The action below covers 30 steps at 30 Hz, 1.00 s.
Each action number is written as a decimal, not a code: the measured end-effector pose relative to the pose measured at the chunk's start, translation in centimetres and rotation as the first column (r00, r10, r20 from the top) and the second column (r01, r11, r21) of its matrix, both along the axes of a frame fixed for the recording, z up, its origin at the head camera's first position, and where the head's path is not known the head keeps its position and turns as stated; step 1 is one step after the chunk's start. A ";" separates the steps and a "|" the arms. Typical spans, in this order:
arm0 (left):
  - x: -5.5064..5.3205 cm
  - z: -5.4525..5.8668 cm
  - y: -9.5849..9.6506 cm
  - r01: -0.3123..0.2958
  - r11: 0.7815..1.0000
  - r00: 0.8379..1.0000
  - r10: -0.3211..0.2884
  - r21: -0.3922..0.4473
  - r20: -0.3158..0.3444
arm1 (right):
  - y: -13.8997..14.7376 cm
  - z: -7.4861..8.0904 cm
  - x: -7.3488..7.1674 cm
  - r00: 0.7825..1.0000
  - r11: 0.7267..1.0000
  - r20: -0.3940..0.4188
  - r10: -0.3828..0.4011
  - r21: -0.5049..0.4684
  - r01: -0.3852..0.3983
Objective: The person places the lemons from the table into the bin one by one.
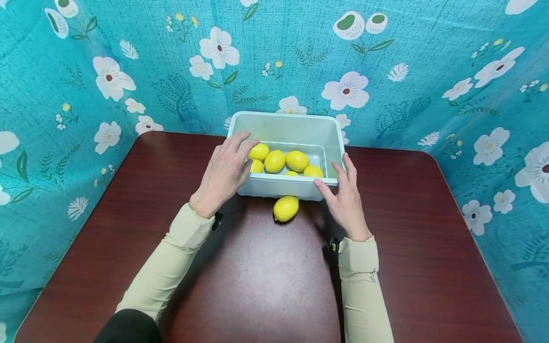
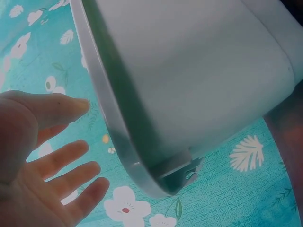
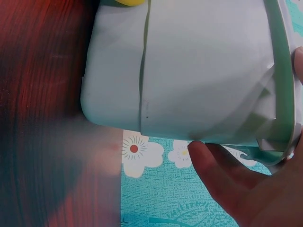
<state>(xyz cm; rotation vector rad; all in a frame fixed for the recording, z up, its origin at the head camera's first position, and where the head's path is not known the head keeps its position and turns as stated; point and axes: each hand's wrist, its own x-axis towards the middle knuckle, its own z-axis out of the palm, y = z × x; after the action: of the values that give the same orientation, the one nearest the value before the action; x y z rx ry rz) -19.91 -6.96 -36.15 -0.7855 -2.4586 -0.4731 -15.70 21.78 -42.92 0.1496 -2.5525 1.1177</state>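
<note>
A pale grey-green plastic bin [image 1: 279,186] stands at the back of the table with several yellow lemons [image 1: 274,161] inside. Just in front of its near wall, a single lemon [image 1: 286,208] lies on the tabletop. My left hand [image 1: 225,169] hovers over the bin's left edge, fingers spread and holding nothing; in the left wrist view its fingertips are apart from the rim. At the near right corner, my right hand [image 1: 345,202] grips the bin, thumb on the front rim and fingers at the right side. The left hand hides part of the bin's left end.
The dark red-brown wooden table [image 1: 411,247] has rounded far corners. A blue floral cloth [image 1: 274,57] hangs behind the bin and along both sides. Something black [image 1: 128,328] shows at the lower left edge.
</note>
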 end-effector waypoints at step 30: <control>2.0 -0.3 0.2 0.020 1.000 0.999 -0.020 -0.003 0.028 | -0.1 0.0 0.0 1.000 1.000 0.004 -0.009 0.003 0.009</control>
<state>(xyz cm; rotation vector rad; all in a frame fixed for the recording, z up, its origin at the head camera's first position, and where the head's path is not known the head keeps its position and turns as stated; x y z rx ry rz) -17.93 -6.81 -36.40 -0.8107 -2.4797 -0.4908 -15.70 21.66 -42.94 0.1358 -2.5557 1.1125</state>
